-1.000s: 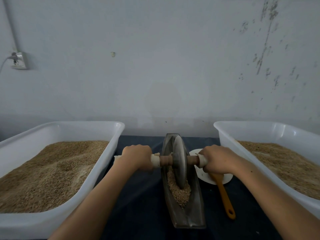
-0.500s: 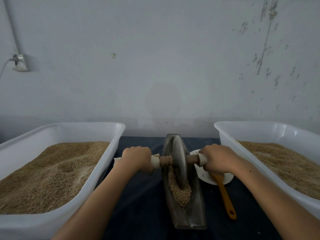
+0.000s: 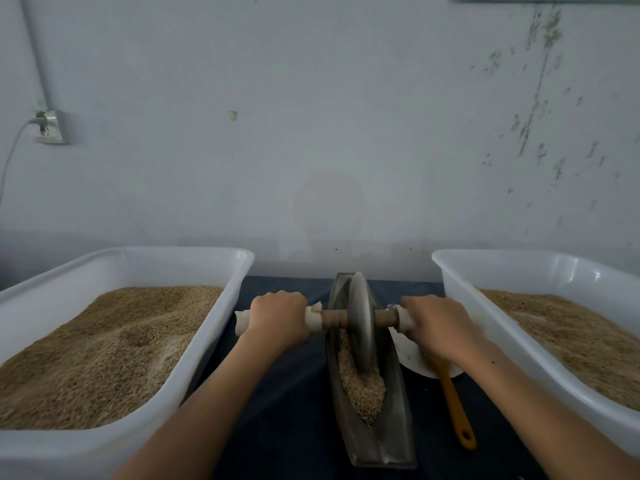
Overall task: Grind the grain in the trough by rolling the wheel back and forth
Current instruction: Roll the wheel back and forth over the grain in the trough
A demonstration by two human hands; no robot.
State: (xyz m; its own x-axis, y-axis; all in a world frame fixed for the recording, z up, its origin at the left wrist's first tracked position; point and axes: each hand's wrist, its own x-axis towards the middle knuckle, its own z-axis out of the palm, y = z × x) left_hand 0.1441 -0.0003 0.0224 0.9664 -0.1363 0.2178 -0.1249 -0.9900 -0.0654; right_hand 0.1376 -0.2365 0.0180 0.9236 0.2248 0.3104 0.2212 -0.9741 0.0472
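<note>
Wheel (image 3: 361, 320), a grey metal disc, stands upright in grain-filled trough (image 3: 391, 441), both hands' grip closed on its axle.

Two bare forearms, no sleeves visible

A single wide-angle camera sits on the person's head, looking forward and slightly down. It faces a pale wall (image 3: 346, 133) straight ahead, with the dark table (image 3: 287, 393) close below and both forearms entering from the bottom edge.
</note>
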